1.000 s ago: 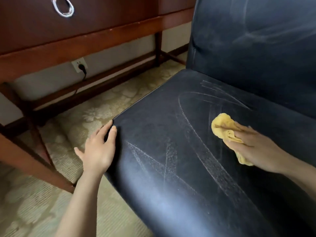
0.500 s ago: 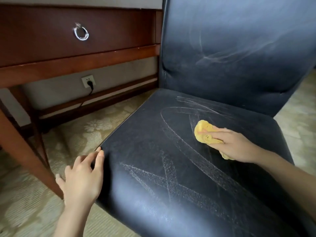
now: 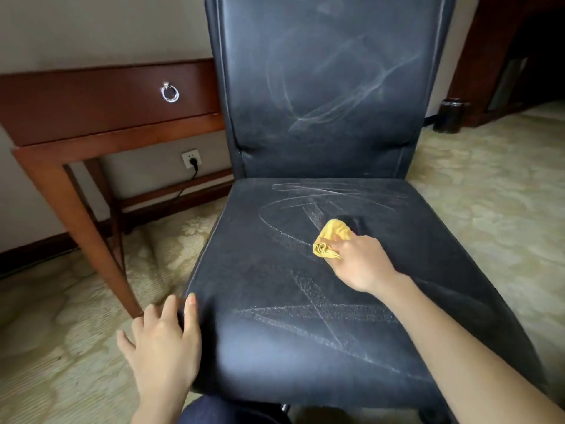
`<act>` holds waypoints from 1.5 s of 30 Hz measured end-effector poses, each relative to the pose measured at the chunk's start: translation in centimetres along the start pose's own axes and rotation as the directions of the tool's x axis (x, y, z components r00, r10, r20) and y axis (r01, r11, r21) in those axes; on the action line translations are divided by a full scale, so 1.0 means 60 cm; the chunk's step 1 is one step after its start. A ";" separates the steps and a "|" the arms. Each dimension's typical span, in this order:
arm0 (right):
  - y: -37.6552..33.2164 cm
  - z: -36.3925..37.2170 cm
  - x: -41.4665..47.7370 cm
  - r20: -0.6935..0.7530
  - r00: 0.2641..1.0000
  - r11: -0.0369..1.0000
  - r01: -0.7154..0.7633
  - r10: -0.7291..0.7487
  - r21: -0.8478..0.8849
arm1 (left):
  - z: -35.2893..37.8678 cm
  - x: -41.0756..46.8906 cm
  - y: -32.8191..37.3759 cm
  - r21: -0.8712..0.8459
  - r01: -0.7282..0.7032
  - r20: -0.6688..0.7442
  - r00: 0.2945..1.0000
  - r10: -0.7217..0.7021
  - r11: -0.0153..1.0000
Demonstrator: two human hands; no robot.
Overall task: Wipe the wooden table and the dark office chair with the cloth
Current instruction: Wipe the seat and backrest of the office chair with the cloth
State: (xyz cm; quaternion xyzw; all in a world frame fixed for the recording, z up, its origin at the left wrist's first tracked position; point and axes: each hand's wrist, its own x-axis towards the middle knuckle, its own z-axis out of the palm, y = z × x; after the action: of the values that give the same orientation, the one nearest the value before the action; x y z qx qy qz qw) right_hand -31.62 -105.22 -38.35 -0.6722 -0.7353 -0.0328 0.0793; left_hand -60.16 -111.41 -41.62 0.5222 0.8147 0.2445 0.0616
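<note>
The dark office chair (image 3: 275, 301) fills the middle of the view, its seat and upright back streaked with pale dusty wipe marks. My right hand (image 3: 362, 260) grips a bunched yellow cloth (image 3: 330, 238) and presses it on the middle of the seat. My left hand (image 3: 162, 341) rests on the seat's front left corner, fingers straight and spread over the edge. The wooden table (image 3: 101, 105) stands to the left behind the chair, with a drawer and a silver ring pull (image 3: 170, 92).
Patterned beige carpet (image 3: 489, 194) surrounds the chair. A wall socket (image 3: 191, 159) with a black cable sits under the table. A dark round bin (image 3: 449, 114) and dark wooden furniture (image 3: 489, 50) stand at the back right. The table's slanted leg (image 3: 88, 237) is close to my left hand.
The view has risen and swung, now showing the chair's full back. My right hand has kept rubbing the cloth near the middle of the seat. My left hand stays at the front left corner.
</note>
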 end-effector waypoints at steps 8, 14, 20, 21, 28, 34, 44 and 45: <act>-0.086 -0.001 -0.135 0.020 0.998 0.998 0.055 -0.056 0.008 | 0.022 -0.037 0.053 -0.174 -0.313 -0.066 0.950 0.306 0.934; -0.173 0.003 -0.203 -0.079 0.980 0.981 0.187 -0.182 0.055 | 0.044 -0.079 0.060 -0.211 -0.411 -0.138 0.911 0.389 0.887; -0.118 0.015 -0.242 -0.055 0.974 0.969 0.224 -0.220 0.103 | 0.041 -0.080 0.056 -0.208 -0.361 -0.179 0.928 0.327 0.909; -0.097 0.015 -0.246 -0.053 0.982 0.976 0.184 -0.179 0.114 | 0.041 -0.079 0.057 -0.190 -0.365 -0.175 0.926 0.334 0.912; 0.086 0.035 -0.240 -0.046 0.980 0.979 -0.193 0.196 0.060 | 0.038 -0.087 0.059 -0.081 -0.379 -0.153 0.919 0.364 0.922; 0.211 0.025 -0.213 -0.022 0.873 0.867 -0.481 0.487 0.130 | 0.040 -0.097 0.063 -0.088 -0.375 -0.163 0.919 0.358 0.923; 0.239 0.008 -0.089 0.170 0.712 0.710 -0.699 0.682 0.082 | 0.058 -0.142 0.091 -0.168 -0.391 -0.285 0.898 0.336 0.905; 0.226 0.008 -0.082 0.176 0.736 0.737 -0.672 0.654 0.073 | 0.059 -0.143 0.091 -0.178 -0.387 -0.287 0.900 0.329 0.905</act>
State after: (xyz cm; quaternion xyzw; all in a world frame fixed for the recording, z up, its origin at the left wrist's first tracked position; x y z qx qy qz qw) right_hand -17.77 -108.72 -40.43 -0.8842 -0.4510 0.0930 0.0784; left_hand -50.56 -115.97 -43.51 0.6181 0.6711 0.4085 -0.0279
